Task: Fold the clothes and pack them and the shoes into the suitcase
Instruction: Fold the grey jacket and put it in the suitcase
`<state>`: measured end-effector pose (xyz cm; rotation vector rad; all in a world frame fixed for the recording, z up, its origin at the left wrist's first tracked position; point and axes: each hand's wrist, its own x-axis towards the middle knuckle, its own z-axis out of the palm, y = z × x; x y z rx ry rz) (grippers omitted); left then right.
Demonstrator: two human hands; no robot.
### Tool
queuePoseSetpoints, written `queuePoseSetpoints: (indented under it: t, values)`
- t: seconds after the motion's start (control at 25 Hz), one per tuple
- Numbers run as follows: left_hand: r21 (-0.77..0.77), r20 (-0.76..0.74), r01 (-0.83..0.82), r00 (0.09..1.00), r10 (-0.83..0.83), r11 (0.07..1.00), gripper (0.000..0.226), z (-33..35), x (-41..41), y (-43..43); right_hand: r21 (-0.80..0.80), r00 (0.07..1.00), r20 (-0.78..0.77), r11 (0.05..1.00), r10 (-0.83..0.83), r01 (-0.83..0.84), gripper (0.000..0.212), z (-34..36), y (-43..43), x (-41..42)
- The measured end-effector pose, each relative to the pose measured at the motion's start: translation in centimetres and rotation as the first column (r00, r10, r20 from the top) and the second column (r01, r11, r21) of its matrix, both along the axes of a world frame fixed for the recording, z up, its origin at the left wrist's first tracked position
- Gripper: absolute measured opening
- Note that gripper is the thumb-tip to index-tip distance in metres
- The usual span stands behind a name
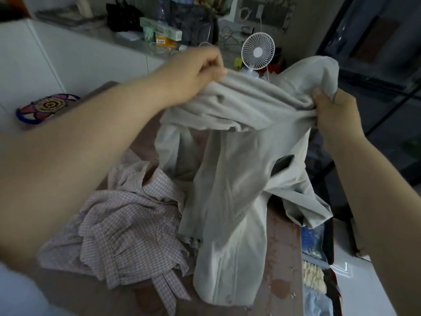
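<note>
A pale grey garment [237, 183] hangs in the air over the brown table [282, 254], its lower end draping down onto it. My left hand [196, 69] pinches the garment's upper edge at the left. My right hand [335, 110] grips its bunched upper edge at the right. A crumpled pink checked garment [118, 226] lies on the table below my left arm. No suitcase or shoes are clearly in view.
A small white fan [257, 52] stands behind the grey garment. A colourful round item [46, 106] lies at the left. A cluttered white counter [95, 37] runs along the back. Bags and soft items [313, 265] sit at the table's right edge.
</note>
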<state>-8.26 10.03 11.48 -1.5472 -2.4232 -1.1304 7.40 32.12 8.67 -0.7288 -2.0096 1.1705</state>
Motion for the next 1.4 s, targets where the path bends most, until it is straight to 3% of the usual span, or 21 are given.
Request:
queuePoseSetpoints:
  t: [0.08, 0.16, 0.24, 0.32, 0.4, 0.44, 0.56, 0.64, 0.76, 0.84, 0.88, 0.96, 1.04, 1.08, 1.16, 1.24, 1.32, 1.4]
  values:
    - [-0.075, 0.016, 0.023, 1.000, -0.022, 0.997, 0.038, 1.6, -1.0, -1.0, -0.054, 0.999, -0.032, 0.998, -0.033, 0.031, 0.016, 0.0, -0.1, -0.6]
    - [-0.358, 0.037, -0.015, 0.999, 0.030, 0.934, 0.059, -0.3, -2.1, -2.7, -0.089, 0.999, -0.026, 0.996, -0.024, 0.022, 0.018, -0.9, -0.5, -1.2]
    - [-0.611, 0.092, 0.033, 0.995, 0.029, 0.791, 0.053, -5.4, -3.3, -5.2, -0.101, 1.000, 0.015, 0.995, 0.013, -0.011, 0.025, -2.0, -1.1, -1.9]
    - [-0.701, 0.141, 0.050, 0.988, 0.070, 0.712, 0.031, -11.3, -4.3, -8.1, -0.102, 0.998, 0.055, 0.994, 0.036, -0.030, 0.029, -2.8, -1.6, -2.6]
    - [-0.678, 0.220, 0.027, 0.961, 0.167, 0.735, 0.022, -15.6, -4.2, -10.6, -0.105, 0.995, 0.083, 0.993, 0.057, -0.048, 0.029, -3.2, -2.0, -3.3]
    - [-0.641, 0.256, 0.014, 0.946, 0.196, 0.767, 0.029, -17.2, -3.8, -11.2, -0.108, 0.993, 0.102, 0.993, 0.064, -0.053, 0.030, -3.4, -2.2, -3.6]
    - [-0.459, 0.348, -0.048, 0.909, 0.229, 0.887, 0.077, -20.5, -2.0, -10.6, -0.127, 0.987, 0.153, 0.991, 0.056, -0.036, 0.033, -4.1, -2.5, -4.4]
    - [-0.501, 0.246, -0.032, 0.953, 0.177, 0.865, 0.088, -21.8, -0.7, -8.7, -0.125, 0.984, 0.168, 0.992, 0.053, -0.032, 0.035, -4.5, -2.7, -4.6]
    - [-0.701, -0.048, -0.086, 0.996, 0.074, 0.708, 0.068, -23.1, 1.0, -5.9, -0.109, 0.983, 0.180, 0.994, 0.032, -0.012, 0.029, -4.4, -2.2, -3.8]
    - [-0.682, -0.136, -0.153, 0.987, 0.082, 0.715, 0.038, -22.7, 0.3, -6.0, -0.096, 0.978, 0.207, 0.995, -0.002, 0.023, 0.019, -3.9, -1.6, -2.7]
    - [-0.595, -0.109, -0.171, 0.985, 0.131, 0.785, 0.030, -22.1, -0.6, -6.7, -0.095, 0.977, 0.213, 0.995, -0.020, 0.041, 0.017, -3.6, -1.2, -2.0]
    - [-0.294, 0.147, -0.202, 0.956, 0.253, 0.934, 0.026, -19.1, -3.2, -9.0, -0.079, 0.975, 0.221, 0.995, -0.038, 0.057, 0.019, -3.0, -0.7, -0.8]
    - [-0.047, 0.368, -0.271, 0.890, 0.268, 0.962, 0.030, -14.2, -5.7, -11.7, -0.054, 0.972, 0.233, 0.998, -0.014, 0.028, 0.022, -2.4, -1.0, -0.6]
    - [0.020, 0.372, -0.303, 0.887, 0.274, 0.953, 0.026, -11.4, -6.4, -12.7, -0.034, 0.972, 0.236, 0.999, -0.002, 0.010, 0.022, -2.5, -1.3, -1.1]
    - [0.068, 0.241, -0.341, 0.918, 0.316, 0.938, 0.013, -6.9, -7.9, -13.8, 0.023, 0.963, 0.271, 1.000, 0.007, -0.014, 0.020, -3.2, -2.4, -3.0]
    - [0.093, 0.099, -0.414, 0.909, 0.405, 0.905, 0.009, -5.3, -9.1, -14.1, -0.083, 0.955, 0.242, 0.984, 0.172, -0.156, 0.025, -4.2, -4.4, -5.0]
    - [0.069, 0.088, -0.549, 0.835, 0.543, 0.833, 0.007, -7.5, -10.9, -14.9, -0.272, 0.886, 0.189, 0.889, 0.424, -0.368, 0.058, -5.8, -6.0, -6.0]
    - [-0.118, 0.098, -0.693, 0.705, 0.703, 0.711, 0.025, -12.6, -12.6, -16.3, -0.219, 0.786, 0.337, 0.855, 0.519, -0.471, 0.063, -7.7, -6.7, -5.5]
